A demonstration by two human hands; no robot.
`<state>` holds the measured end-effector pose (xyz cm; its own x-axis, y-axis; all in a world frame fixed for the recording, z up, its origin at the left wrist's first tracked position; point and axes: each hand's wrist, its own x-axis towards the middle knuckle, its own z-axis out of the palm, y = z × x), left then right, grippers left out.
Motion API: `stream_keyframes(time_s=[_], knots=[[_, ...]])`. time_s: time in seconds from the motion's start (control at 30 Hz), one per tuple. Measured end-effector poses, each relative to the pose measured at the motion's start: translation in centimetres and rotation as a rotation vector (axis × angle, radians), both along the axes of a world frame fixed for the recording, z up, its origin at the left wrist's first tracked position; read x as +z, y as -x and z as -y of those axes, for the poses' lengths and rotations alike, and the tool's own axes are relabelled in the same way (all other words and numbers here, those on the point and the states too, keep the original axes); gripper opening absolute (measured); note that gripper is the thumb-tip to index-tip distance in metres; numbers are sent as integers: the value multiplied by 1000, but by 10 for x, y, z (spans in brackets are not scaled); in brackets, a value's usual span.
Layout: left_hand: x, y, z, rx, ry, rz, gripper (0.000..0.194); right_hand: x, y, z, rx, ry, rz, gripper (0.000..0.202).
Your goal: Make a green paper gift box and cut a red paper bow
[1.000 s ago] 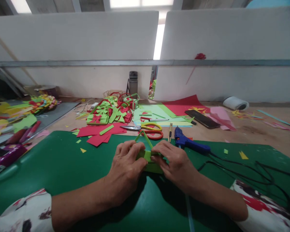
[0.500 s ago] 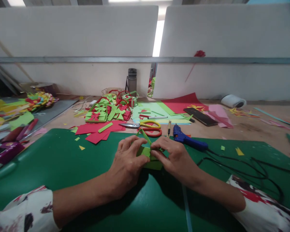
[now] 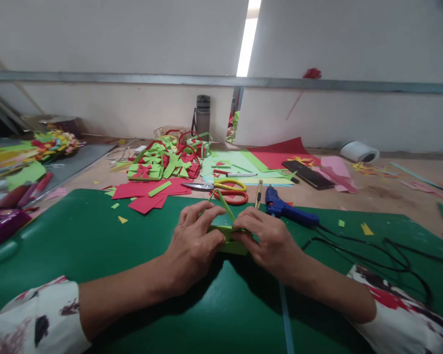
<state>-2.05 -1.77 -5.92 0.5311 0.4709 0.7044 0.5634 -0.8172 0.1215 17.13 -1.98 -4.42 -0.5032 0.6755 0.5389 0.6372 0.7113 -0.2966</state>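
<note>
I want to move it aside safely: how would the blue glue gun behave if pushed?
The blue glue gun would probably slide, not roll, since it lies flat on its side. Its black cord trails across the green mat and may drag or snag.

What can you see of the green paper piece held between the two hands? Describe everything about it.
The green paper piece is light green craft paper, folded into a small flat shape lying low on the dark green mat. Two thin strips rise from it to a peak. The left hand and right hand pinch it from either side, hiding most of it.
</note>
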Motion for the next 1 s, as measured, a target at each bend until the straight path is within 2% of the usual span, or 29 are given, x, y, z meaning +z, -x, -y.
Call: stream_keyframes(time_s=[0.1,0.3,0.6,0.7,0.77,0.8,0.9,0.97,1.0], knots=[[1,4,0,10,-51,-16,12,1,-2,3,-9,-52,63,15],[2,21,0,52,-172,-59,6,6,-4,9,-7,-326,206,27],[4,39,-3,16,-216,-106,16,9,-4,13,24,-448,364,33],[7,48,-1,3,-213,-34,10,9,-4,15,35,-459,377,34],[10,52,-1,21,-102,62,9,7,-4,16,45,-461,388,33],[12,54,-1,52,4,112,10,7,-4,16,48,-464,392,32],[16,55,-3,135,466,202,13,4,-3,18,42,-475,401,22],[18,52,-5,107,724,185,26,2,-2,20,32,-485,403,16],[18,50,-6,65,792,163,28,2,-2,21,30,-491,403,15]])
